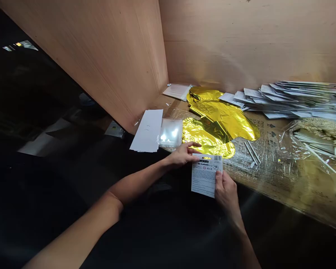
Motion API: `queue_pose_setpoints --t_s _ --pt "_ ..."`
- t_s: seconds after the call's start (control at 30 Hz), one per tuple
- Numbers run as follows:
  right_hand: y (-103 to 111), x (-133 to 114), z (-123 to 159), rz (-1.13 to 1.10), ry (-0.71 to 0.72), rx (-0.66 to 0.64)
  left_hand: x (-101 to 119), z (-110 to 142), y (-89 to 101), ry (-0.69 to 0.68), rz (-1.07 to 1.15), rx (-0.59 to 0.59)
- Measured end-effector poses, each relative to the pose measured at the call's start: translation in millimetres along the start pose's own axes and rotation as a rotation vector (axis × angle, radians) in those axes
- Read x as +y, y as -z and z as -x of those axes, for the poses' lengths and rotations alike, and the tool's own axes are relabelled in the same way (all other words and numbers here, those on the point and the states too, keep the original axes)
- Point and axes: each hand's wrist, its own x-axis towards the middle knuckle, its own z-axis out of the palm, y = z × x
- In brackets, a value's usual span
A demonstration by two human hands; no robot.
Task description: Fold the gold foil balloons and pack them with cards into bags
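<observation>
Both hands are on a white printed packaging card (204, 181) with a hanging slot, a barcode and rows of small text. My left hand (182, 155) pinches its upper left corner, thumb in front and index finger reaching over the foil. My right hand (226, 188) grips the right edge, thumb on the printed face and the other fingers behind, partly hidden. Just beyond the card lie shiny gold foil balloons (224, 119), flat and overlapping on the table. Clear plastic sleeves (170, 132) rest left of the foil, beside a stack of white paper strips (147, 130).
Plastic-wrapped cardboard (268, 175) covers the table. Loose white sticks (252, 152) lie right of the foil, near a clear bag of white sticks (319, 140). Many printed cards (294, 98) are piled at the back right. Wooden panels (123, 56) rise behind and left.
</observation>
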Motion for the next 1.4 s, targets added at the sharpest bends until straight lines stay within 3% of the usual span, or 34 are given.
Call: queue_pose_setpoints --t_s 0.1,0.17,0.3,0.4,0.57,0.67,0.83,0.93,1.03,1.17,1.2,1.23,1.3,1.37,1.4 --pt "-9 -2 5 -0.079 -0.021 0.071 -23 7 -16.0 -0.099 0.036 0.153" --pt "-11 -4 6 -0.114 -0.027 0.084 -29 13 -21.5 -0.126 0.076 0.194" --pt "-4 -7 0 -0.16 -0.009 -0.069 -22 15 -23.6 -0.024 0.23 0.133" --pt "2 -3 -5 -0.26 -0.012 -0.107 -13 7 -26.7 0.085 0.34 0.092" --pt "-10 22 13 -0.618 -0.159 -0.207 -13 -8 -38.7 -0.024 0.423 0.208" --pt "-25 33 31 -0.605 -0.289 -0.17 -22 -7 -50.9 -0.01 0.416 0.154" --pt "-30 35 35 -0.674 -0.327 -0.065 -53 8 -71.4 0.026 0.335 0.03" --pt "-26 39 32 -0.779 -0.323 -0.011 -67 11 -68.2 0.063 0.169 -0.059" --pt "-21 48 33 -0.812 -0.321 -0.045 -66 7 -53.8 0.032 -0.207 -0.111" --pt "-18 60 29 -0.802 -0.33 0.001 -52 -3 -38.2 -0.281 -0.933 0.141" --pt "-19 62 27 -0.812 -0.32 0.053 -49 -7 -36.4 -0.389 -1.074 0.129" --pt "-19 63 26 -0.829 -0.305 0.108 -48 -10 -35.3 -0.496 -1.183 0.053" --pt "-21 66 24 -0.873 -0.286 0.201 -46 -18 -34.5 -0.654 -1.334 -0.213" --pt "-23 69 27 -0.926 -0.28 0.25 -46 -24 -34.5 -0.711 -1.441 -0.406" --pt "-23 71 29 -0.957 -0.275 0.25 -46 -26 -34.8 -0.711 -1.484 -0.434"
